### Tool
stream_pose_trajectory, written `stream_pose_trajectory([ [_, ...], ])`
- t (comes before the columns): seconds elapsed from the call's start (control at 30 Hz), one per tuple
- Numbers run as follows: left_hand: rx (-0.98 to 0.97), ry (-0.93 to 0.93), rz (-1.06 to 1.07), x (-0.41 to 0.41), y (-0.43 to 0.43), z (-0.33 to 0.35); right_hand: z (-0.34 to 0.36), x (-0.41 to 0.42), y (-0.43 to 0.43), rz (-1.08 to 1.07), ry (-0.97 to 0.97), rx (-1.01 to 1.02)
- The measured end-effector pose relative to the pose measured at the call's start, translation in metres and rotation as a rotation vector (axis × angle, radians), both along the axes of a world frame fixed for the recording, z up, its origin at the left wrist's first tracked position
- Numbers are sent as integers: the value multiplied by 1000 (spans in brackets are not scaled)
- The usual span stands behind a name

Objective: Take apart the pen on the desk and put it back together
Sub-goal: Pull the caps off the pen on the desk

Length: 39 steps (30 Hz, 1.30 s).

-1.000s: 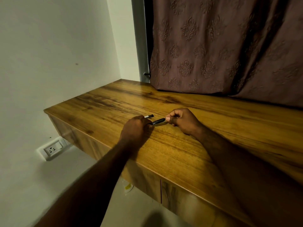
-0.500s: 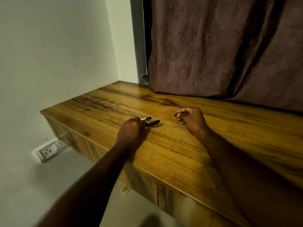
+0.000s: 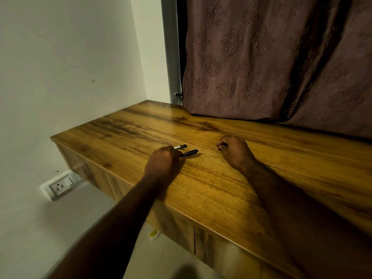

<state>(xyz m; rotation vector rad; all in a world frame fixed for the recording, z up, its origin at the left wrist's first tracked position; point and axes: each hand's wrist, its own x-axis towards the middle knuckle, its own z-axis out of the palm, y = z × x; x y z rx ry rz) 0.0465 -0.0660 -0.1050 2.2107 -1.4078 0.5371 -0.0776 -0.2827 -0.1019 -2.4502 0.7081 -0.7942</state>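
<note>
Pen barrel (image 3: pixel 190 153) & 2nd piece (image 3: pixel 180 147): left grip (image 3: pixel 163 164) is grasping both, ends hidden; right grip (image 3: pixel 234 151) is pinching unclear dark bit (image 3: pixel 223 147) on table (image 3: pixel 221 194).

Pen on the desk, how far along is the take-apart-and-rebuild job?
Done: pulled apart. In hand: the left hand grips two pen pieces on the desk; the right hand pinches a small dark part. Left: reassembly; nothing looks rejoined yet.
</note>
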Motion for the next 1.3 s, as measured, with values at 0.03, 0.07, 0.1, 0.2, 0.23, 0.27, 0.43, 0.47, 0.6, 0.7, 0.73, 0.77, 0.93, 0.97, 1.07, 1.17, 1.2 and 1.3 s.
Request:
stream_pose_trajectory([
  [0.03, -3, -3, -3, 0, 0, 0, 0, 0, 0, 5, -2, -10],
  [0.07, -9, -8, -5, 0, 0, 0, 0, 0, 1, 9, -5, -14],
  [0.1, -14, -11, -6, 0, -1, 0, 0, 0, 1, 13, -6, -11],
  [0.2, -26, -23, -12, 1, -1, 0, 1, -1, 2, 23, -18, -6],
  [0.23, -30, -25, -14, 0, -1, -1, 1, -2, 2, 23, -28, -5],
  [0.27, -35, -24, -16, 0, 0, 0, 1, -2, 2, 24, -38, 2],
  [0.43, -45, -22, -30, -1, 1, 1, -1, -4, 1, -10, -114, 104],
  [0.47, -48, -23, -31, -1, 0, 1, 1, -6, 2, -45, -169, 120],
  [0.6, -75, -36, -37, -2, 0, 3, 10, -15, 15, -123, -422, 195],
  [0.7, -96, -53, -35, -3, -1, 3, 11, -13, 44, 9, -397, 433],
  [0.73, -104, -53, -35, -3, -1, 4, 10, -11, 53, 49, -368, 481],
  [0.77, -112, -54, -39, -4, 0, 4, 9, -9, 59, 74, -339, 499],
  [0.93, -124, -59, -60, -6, 0, 5, 8, -3, 64, 141, -282, 558],
  [0.97, -119, -62, -61, -6, 0, 5, 8, -3, 63, 160, -290, 592],
  [1.07, -107, -58, -65, -5, -1, 4, 9, -3, 63, 195, -305, 643],
  [1.17, -108, -58, -76, -5, -1, 5, 11, -2, 64, 204, -296, 674],
  [1.2, -109, -54, -82, -5, -1, 5, 12, -2, 64, 212, -295, 686],
  [1.3, -95, -47, -79, -4, -1, 4, 12, -3, 63, 239, -302, 714],
])
